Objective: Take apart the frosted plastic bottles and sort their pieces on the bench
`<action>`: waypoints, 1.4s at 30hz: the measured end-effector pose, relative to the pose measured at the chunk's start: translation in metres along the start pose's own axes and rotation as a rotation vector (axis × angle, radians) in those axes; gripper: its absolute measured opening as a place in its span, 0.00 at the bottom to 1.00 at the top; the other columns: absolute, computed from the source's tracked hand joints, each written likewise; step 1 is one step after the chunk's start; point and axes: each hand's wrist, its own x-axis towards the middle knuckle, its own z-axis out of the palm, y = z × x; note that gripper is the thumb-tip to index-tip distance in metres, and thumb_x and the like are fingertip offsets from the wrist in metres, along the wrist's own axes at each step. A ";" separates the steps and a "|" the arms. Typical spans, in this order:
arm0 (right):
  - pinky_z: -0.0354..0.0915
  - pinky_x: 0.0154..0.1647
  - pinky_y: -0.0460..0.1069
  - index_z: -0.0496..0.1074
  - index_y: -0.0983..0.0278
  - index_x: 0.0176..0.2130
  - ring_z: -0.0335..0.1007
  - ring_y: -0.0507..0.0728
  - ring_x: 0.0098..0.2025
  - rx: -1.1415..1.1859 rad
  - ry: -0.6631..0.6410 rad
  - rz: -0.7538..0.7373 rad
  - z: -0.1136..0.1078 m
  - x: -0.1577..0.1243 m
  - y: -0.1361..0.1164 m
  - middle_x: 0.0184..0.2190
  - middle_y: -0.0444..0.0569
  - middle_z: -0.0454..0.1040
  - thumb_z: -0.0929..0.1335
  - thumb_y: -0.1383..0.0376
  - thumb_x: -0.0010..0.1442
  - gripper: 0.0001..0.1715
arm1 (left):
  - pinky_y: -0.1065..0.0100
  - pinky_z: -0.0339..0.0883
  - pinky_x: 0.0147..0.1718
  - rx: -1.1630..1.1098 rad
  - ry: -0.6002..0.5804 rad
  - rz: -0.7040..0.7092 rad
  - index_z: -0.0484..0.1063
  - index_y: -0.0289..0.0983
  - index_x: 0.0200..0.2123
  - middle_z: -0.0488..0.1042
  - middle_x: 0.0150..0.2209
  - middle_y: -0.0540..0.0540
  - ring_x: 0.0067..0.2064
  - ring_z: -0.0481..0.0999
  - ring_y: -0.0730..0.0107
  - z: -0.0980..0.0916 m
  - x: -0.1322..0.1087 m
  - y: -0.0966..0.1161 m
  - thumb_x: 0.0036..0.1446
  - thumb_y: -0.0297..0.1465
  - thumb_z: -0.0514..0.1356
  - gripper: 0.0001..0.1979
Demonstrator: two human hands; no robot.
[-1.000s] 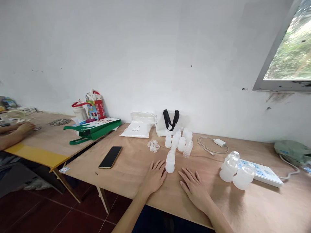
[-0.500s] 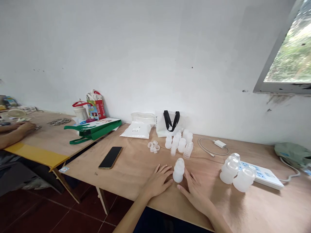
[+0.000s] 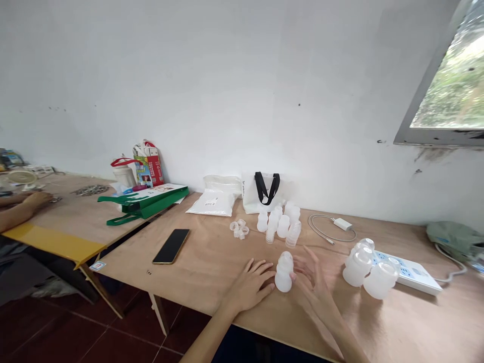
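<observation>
A translucent white bottle (image 3: 284, 273) stands near the table's front edge, between my two hands. My left hand (image 3: 251, 285) lies flat on the wood just left of it, fingers spread, holding nothing. On the bottle's right side is my right hand (image 3: 310, 275), raised a little, its fingers apart and its thumb at the bottle. Behind them several similar bottles (image 3: 283, 226) and clear caps (image 3: 293, 234) stand in a group, with small clear rings (image 3: 239, 229) to their left. More bottles (image 3: 380, 279) with clear domed caps stand at the right.
A black phone (image 3: 171, 246) lies at the left. White packets (image 3: 212, 202) and a white bag (image 3: 249, 196) rest by the wall. A cable (image 3: 321, 234) and a power strip (image 3: 419, 277) are at the right. Another person's hand (image 3: 38, 199) is at the far-left table.
The bottle has shifted slightly right and nearer. My right hand has risen and moved right, its fingers now pointing up beside the bottle. My left hand has moved slightly right.
</observation>
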 end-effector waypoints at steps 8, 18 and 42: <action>0.61 0.66 0.60 0.58 0.50 0.66 0.62 0.63 0.65 -0.268 -0.052 -0.055 0.008 0.003 -0.020 0.66 0.49 0.62 0.64 0.51 0.66 0.32 | 0.50 0.47 0.68 0.016 0.002 -0.006 0.64 0.51 0.63 0.61 0.68 0.50 0.70 0.56 0.61 0.002 0.000 -0.001 0.72 0.42 0.46 0.20; 0.68 0.56 0.56 0.60 0.51 0.64 0.67 0.62 0.60 -0.414 -0.103 -0.060 0.001 0.016 -0.010 0.62 0.49 0.68 0.62 0.50 0.66 0.30 | 0.46 0.44 0.69 -0.044 -0.019 -0.022 0.64 0.51 0.64 0.60 0.68 0.50 0.70 0.55 0.59 -0.001 0.000 0.001 0.72 0.43 0.46 0.21; 0.69 0.29 0.54 0.67 0.55 0.59 0.77 0.58 0.37 -1.015 0.468 0.242 -0.074 0.024 -0.004 0.72 0.52 0.46 0.54 0.51 0.68 0.28 | 0.51 0.42 0.70 -0.029 -0.003 -0.014 0.65 0.51 0.63 0.61 0.68 0.52 0.70 0.56 0.61 0.005 0.001 -0.005 0.72 0.43 0.47 0.21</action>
